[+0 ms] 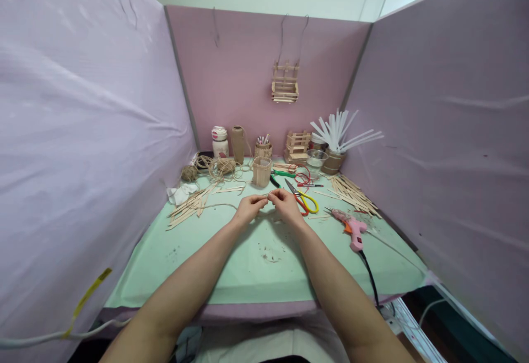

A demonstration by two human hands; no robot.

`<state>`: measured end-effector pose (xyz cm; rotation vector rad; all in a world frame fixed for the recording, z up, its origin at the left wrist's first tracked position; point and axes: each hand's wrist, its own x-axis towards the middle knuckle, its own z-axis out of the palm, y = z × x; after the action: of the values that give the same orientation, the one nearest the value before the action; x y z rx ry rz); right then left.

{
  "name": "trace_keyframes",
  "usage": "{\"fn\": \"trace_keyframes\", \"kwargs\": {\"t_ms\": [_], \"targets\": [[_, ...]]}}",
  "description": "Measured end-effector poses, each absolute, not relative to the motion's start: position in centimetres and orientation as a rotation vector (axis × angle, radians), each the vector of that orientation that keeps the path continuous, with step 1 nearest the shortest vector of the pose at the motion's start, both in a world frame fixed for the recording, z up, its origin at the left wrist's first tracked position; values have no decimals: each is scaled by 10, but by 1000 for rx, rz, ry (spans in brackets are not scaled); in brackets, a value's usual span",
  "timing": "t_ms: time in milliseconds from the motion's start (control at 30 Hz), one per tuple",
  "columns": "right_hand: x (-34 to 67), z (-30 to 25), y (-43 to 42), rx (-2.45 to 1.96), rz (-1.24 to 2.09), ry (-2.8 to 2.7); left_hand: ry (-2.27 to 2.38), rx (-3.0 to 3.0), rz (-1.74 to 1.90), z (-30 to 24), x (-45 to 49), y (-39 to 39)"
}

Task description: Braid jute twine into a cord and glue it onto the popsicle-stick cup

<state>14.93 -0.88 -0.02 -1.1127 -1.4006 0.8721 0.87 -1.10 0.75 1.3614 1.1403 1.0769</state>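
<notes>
In the head view, the left hand [250, 207] and the right hand [285, 203] meet above the middle of the bench [161, 275] covered in mint-green cloth, fingertips pinched closed on a thin tan cord [221, 205], whose held part is mostly hidden by the fingers. The cord's visible length lies left of the left hand in a shallow arch, long axis running roughly left to right, the right end passing behind that hand. Just beyond the hands stands an upright, pale wooden-stick cup [262, 173]. Scissors with red and yellow handles [296, 191] lie just beside the right hand, blades pointing away and leftward. Farther right, a pink glue gun with an orange trigger [352, 228] points its nozzle left and slightly away.
</notes>
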Motion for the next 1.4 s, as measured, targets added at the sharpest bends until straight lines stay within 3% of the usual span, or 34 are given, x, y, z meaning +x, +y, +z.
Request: {"fn": "trace_keyframes", "kwargs": {"t_ms": [433,700,1100,1400], "targets": [[147,2,-12,-1219,728,-1275,1118,1527,1062,8,12,-8],[149,-1,-8,-1130,1067,-1241,1122,1499,1088,4,9,-6],[152,10,-12,-1159,1309,-1084,1069,1468,1215,4,8,-6],[150,0,-7,-1067,1116,-1095,1075,1590,1122,7,11,-11]]}}
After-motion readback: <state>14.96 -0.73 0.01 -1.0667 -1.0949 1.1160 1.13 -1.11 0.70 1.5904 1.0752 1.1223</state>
